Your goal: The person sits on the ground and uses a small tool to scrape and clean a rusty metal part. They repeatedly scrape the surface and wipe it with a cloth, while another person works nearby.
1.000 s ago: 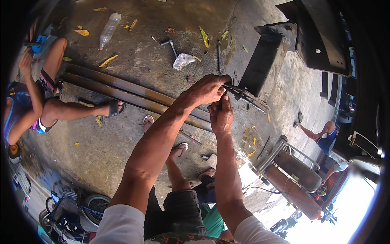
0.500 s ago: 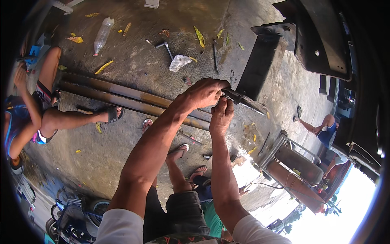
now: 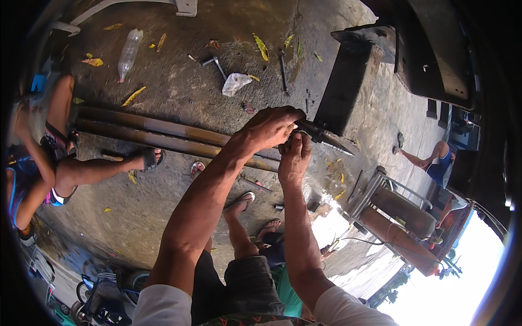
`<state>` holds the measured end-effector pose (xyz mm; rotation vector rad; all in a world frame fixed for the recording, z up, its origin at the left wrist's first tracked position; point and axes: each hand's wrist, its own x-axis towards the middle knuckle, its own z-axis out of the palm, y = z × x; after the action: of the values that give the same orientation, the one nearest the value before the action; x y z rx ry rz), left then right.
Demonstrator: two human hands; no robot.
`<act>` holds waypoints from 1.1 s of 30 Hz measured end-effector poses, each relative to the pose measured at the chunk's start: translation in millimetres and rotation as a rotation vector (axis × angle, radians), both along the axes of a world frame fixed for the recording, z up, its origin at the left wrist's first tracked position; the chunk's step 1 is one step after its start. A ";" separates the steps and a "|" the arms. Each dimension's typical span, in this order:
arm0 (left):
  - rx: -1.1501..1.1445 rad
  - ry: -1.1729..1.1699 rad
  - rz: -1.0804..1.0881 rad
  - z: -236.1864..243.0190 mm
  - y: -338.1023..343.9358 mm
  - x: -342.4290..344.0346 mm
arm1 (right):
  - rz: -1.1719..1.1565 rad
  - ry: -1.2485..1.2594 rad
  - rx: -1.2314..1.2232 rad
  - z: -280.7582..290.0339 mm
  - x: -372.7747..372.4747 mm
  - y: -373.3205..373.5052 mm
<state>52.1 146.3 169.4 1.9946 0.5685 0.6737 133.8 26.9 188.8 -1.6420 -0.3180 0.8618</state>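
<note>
Both my arms reach forward over the floor. My left hand is closed round one end of a dark metal part, with its fingers curled over the top. That part tapers to a pointed end with a bright edge. Just below it, my right hand is closed, its thumb and fingers pressed together against the part's near side. What the right fingers pinch is hidden. Beyond the hands stands a thick black metal beam.
Two long brown metal bars lie left of my hands. Farther off are an L-shaped wrench, a plastic bag, a metal rod and a plastic bottle. A cart with gas cylinders stands right. Other people sit or stand nearby.
My view has shifted slightly. Both hands stay together at the dark metal part, which has turned a little, its pointed end showing more plainly.
</note>
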 end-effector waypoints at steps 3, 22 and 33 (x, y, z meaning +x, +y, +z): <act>-0.072 0.005 -0.011 3.4 2.7 -0.7 | -0.037 0.171 0.107 2.8 -3.2 1.2; -0.186 0.088 -0.062 16.5 12.8 -3.9 | 0.071 0.284 0.110 3.6 12.7 -2.3; -0.152 0.082 0.027 26.9 -0.4 -4.8 | -0.008 0.198 0.012 -7.8 18.7 -7.8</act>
<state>47.4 145.9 196.3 1.8816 0.6771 0.5510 152.6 19.1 181.0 -1.5316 -0.1784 1.0057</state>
